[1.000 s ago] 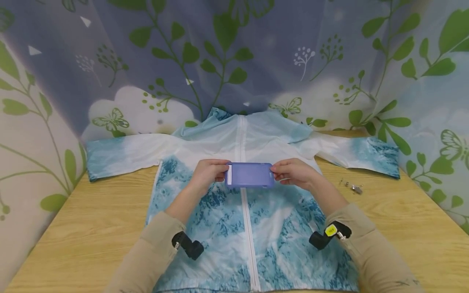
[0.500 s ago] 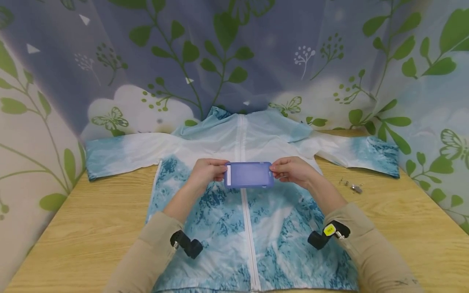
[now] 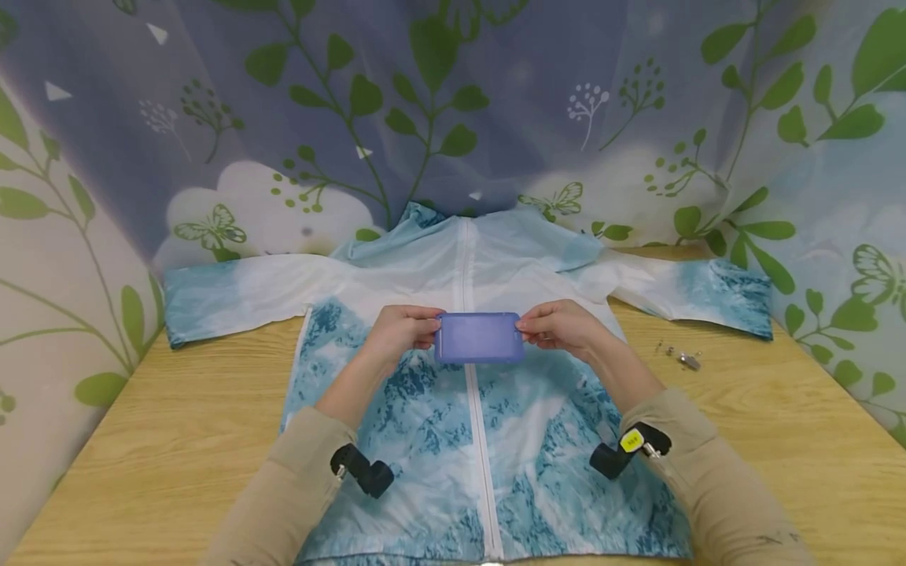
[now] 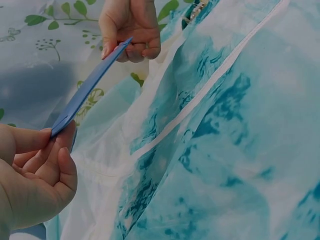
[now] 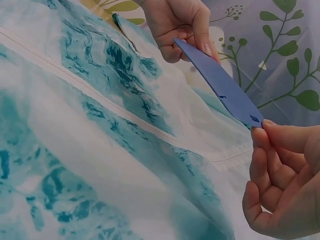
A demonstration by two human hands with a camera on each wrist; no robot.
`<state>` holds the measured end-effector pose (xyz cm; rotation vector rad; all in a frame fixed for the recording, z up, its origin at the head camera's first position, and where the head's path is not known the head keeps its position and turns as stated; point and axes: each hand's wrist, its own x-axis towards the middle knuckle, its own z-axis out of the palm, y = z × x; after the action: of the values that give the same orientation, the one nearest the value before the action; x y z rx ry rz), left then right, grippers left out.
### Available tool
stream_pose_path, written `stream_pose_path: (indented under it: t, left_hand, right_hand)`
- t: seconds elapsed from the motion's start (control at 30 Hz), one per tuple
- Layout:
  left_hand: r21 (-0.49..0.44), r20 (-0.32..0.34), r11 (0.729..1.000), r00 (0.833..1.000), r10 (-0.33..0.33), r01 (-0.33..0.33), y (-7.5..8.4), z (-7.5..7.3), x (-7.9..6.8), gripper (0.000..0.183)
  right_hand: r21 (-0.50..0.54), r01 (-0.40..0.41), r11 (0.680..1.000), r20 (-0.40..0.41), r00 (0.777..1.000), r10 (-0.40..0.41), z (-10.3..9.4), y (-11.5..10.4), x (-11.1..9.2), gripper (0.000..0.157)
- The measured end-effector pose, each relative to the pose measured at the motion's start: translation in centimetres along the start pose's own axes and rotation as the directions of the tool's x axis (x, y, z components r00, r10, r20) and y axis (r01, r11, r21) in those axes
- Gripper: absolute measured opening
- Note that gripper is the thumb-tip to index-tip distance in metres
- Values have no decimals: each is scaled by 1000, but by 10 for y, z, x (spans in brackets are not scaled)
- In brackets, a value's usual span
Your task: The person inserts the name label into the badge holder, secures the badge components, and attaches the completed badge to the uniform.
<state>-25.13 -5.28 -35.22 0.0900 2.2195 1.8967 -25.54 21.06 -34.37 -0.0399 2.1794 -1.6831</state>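
Note:
A thin blue-purple phone case (image 3: 479, 338), with small cutouts near one end in the right wrist view, is held up by its two short ends over the spread jacket (image 3: 418, 424). My left hand (image 3: 399, 334) pinches its left end between thumb and fingers. At the opposite end, my right hand (image 3: 559, 324) pinches a corner with thumb and index finger, the other fingers curled loosely below. Both wrist views show the phone case (image 5: 220, 82) nearly edge-on. The white and teal jacket lies front up, its zip (image 3: 478, 440) running down the middle.
The jacket's sleeves (image 3: 233, 295) stretch out to both sides on the wooden table (image 3: 177, 440). Small metal pieces (image 3: 686, 361) lie on the table to the right. A leaf-print curtain (image 3: 495, 102) hangs behind and at both sides. Each sleeved forearm carries a black wrist camera (image 3: 368, 475).
The phone case has turned slightly, and the white strip at its left end no longer shows. My right hand has shifted a little to the left. Both hands keep their pinch.

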Motion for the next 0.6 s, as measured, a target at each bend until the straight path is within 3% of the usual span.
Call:
stream_pose_path:
  t: [0.6]
  left_hand:
    - [-30, 13, 1000, 1000, 9, -9, -1, 2, -1, 28]
  right_hand:
    - [135, -40, 990, 82, 996, 29, -7, 3, 0, 13]
